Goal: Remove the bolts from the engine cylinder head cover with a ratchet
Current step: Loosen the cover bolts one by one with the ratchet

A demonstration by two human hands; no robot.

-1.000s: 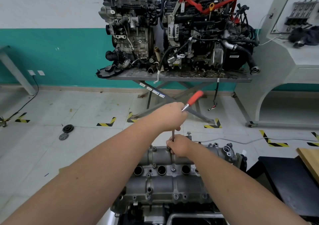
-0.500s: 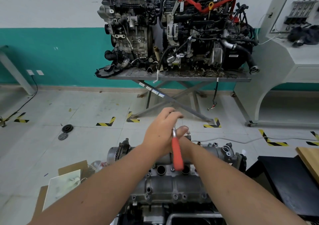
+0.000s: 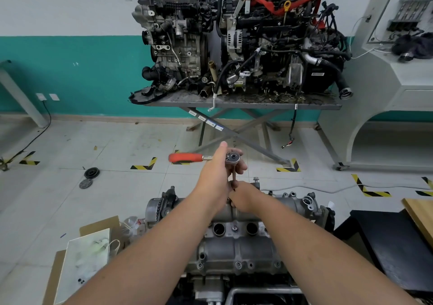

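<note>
While both arms reach forward over the engine in the head view, the left hand (image 3: 216, 176) grips the ratchet (image 3: 210, 158) at its head end, fingers wrapped around the neck just below the round drive head. The ratchet's orange handle (image 3: 185, 158) sticks out level to the left, free of the hand. A thin extension bar (image 3: 233, 176) drops straight down from the drive head. The right hand (image 3: 243, 198) is curled around the bar's lower end, right at the far top edge of the cylinder head cover (image 3: 236, 246); the socket and the bolt under it are hidden by the fingers. The two hands sit one above the other, almost touching.

The cover is the grey cast piece directly below the arms, centre-bottom, with two open round plug wells (image 3: 235, 228) and small bolts (image 3: 238, 264) visible along its near flange. One flanged bolt (image 3: 256, 180) stands upright at the far edge, just right of the right hand.

Background: two complete engines (image 3: 234, 35) on a scissor-leg table (image 3: 243, 104) against the teal-and-white wall. Flattened cardboard (image 3: 86, 258) lies on the floor at lower left, two dark discs (image 3: 89, 177) further out.
</note>
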